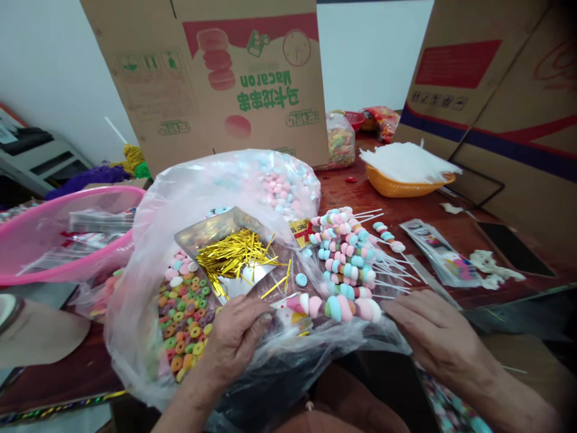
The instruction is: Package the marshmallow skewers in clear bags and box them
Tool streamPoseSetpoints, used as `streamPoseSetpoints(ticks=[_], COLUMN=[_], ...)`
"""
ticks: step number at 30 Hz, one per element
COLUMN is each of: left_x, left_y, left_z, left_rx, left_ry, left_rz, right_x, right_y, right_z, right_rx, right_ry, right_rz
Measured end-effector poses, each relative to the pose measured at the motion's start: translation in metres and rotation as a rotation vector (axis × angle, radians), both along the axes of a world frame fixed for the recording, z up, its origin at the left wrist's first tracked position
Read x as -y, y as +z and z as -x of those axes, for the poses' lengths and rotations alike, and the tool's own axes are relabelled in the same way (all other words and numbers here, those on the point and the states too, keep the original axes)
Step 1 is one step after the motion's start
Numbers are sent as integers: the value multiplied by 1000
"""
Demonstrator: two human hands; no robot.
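My right hand (437, 328) is closed at the right end of a marshmallow skewer (345, 308) in pink, white and blue; its fingers hide the stick. At the skewer's left tip, my left hand (238, 328) pinches a small clear printed bag (288, 311). The tip touches or enters the bag; I cannot tell which. Just behind lies a pile of similar skewers (347, 255), white sticks pointing right. Gold twist ties (234, 252) fill an open pouch left of the pile. Colourful candy rings (184, 325) lie in a large clear plastic bag (148, 240) beside my left hand.
A pink basket (130, 195) with flat packets stands at the left, near a whitish container (54, 337). Back right is an orange basket (396, 186) of white sticks. Packaging sleeves (439, 252) and a dark phone-like slab (514, 246) lie right. Cardboard boxes (252, 132) stand behind.
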State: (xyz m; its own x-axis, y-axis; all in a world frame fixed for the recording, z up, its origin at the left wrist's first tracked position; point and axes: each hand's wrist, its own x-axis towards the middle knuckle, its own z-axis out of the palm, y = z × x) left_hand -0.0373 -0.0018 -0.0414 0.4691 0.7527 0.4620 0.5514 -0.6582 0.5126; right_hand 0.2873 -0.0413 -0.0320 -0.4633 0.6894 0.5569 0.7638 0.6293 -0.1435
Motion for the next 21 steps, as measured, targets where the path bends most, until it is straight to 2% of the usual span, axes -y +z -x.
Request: streamPoseSetpoints(ticks=[3,7,11,15,18,21], left_x=[-1,-4,-6,-5,-6,-7], left_y=[3,6,4,3,10,19], left_z=[-1,-8,-18,-28,-37,-47], left_rx=[-74,-249,-338,-436,-495,-467], left_ry=[-20,-126,-128,-132,-187,-230], left_rz=[0,-13,8,192,375,562], right_x=[0,-2,-3,-6,-10,-13], right_y=[-3,-3,-5,-2,3,5], right_z=[-2,5,17,26,34,46], right_rx=[43,47,36,61,118,133], right_ry=[42,83,71,158,206,225], right_rz=[25,94,204,280,296,281])
